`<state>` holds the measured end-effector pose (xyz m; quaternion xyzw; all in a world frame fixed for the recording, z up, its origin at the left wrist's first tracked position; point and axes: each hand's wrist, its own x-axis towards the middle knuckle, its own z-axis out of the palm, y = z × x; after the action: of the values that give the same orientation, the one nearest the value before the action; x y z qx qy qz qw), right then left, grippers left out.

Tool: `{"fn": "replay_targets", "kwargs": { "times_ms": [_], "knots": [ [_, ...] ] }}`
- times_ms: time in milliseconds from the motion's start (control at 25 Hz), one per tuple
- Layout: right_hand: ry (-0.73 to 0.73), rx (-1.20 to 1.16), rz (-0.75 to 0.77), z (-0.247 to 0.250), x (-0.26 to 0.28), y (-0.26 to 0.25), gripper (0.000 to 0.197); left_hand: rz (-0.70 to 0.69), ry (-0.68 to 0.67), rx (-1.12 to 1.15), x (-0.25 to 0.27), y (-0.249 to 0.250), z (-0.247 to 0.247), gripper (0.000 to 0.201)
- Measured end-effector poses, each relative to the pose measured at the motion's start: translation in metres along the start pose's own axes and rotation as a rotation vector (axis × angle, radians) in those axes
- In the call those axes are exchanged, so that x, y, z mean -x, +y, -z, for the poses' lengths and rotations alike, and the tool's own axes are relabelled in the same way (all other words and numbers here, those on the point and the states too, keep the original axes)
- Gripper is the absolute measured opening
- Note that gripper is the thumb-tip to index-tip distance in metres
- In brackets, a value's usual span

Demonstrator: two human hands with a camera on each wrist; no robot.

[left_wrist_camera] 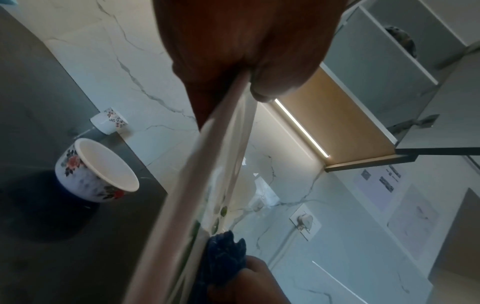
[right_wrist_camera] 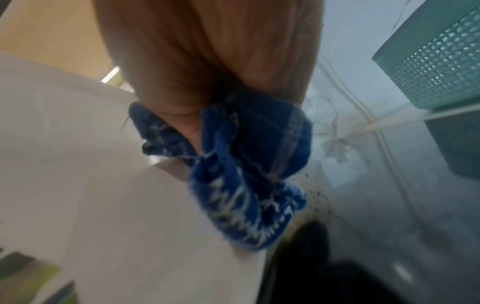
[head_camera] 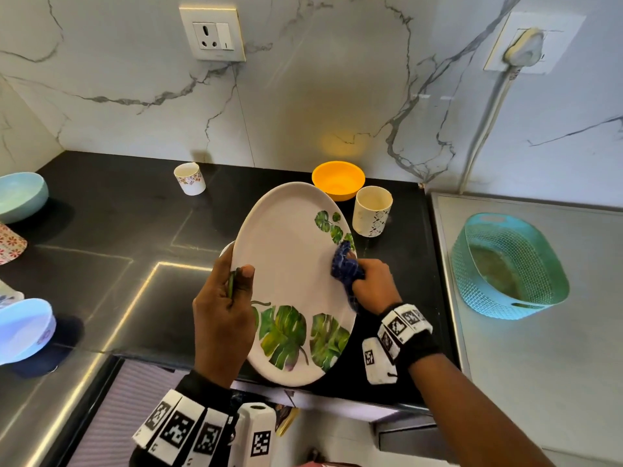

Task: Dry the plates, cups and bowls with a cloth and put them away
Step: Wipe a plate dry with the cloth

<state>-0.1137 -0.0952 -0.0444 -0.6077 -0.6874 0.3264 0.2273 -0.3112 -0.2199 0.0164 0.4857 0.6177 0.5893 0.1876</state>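
— Above the dark table [head_camera: 111,230]: left hand [head_camera: 222,318] pinches the leaf-print plate [head_camera: 290,264] by its rim, right hand [head_camera: 372,284] clutching the blue cloth [head_camera: 347,267] at its right edge
— Risk?
— Hard wiping could lever the tilted plate from that thin grip

Black counter [head_camera: 135,227] bears cups [head_camera: 189,178], bowls [head_camera: 338,180].

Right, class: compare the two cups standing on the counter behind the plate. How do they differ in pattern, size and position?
The left cup has a floral band; the right cup has dark geometric diamonds. The left cup looks smaller and white; the right cup looks larger and cream. The left cup stands alone near the wall; the right cup stands close beside the orange bowl. Both are upright, handleless and on the black counter.
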Motion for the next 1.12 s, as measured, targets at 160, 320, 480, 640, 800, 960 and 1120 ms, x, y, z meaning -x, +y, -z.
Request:
{"fn": "replay_targets", "kwargs": {
  "times_ms": [160, 320, 480, 640, 800, 960, 1120],
  "knots": [
    [-0.179, -0.148, 0.046, -0.005, 0.03, -0.007, 0.027, 0.039, 0.031, 0.003, -0.002, -0.005, 0.002, 0.031],
    [-0.275, -0.031, 0.218, -0.033, 0.086, -0.015, 0.054, 0.104, 0.049, -0.016, -0.007, -0.019, 0.009, 0.029],
    [-0.092, -0.004, 0.054, -0.027, 0.04, 0.001, 0.042, 0.057, 0.02, -0.047, -0.006, -0.01, 0.011, 0.029],
    [-0.108, 0.017, -0.031, -0.012, 0.023, 0.005, 0.029, 0.013, 0.025, -0.062, -0.004, -0.005, 0.008, 0.031],
    [-0.375, -0.116, 0.096, -0.025, 0.08, -0.009, 0.031, 0.031, 0.084, -0.085, -0.009, -0.01, 0.013, 0.031],
    [-0.253, 0.258, 0.204, -0.034, 0.088, -0.005, 0.046, 0.033, 0.043, -0.095, -0.012, -0.006, 0.015, 0.033],
    [-0.131, 0.457, 0.075, -0.015, 0.024, 0.01, 0.037, 0.015, -0.007, -0.06, -0.01, 0.005, 0.014, 0.034]
  ]
}}
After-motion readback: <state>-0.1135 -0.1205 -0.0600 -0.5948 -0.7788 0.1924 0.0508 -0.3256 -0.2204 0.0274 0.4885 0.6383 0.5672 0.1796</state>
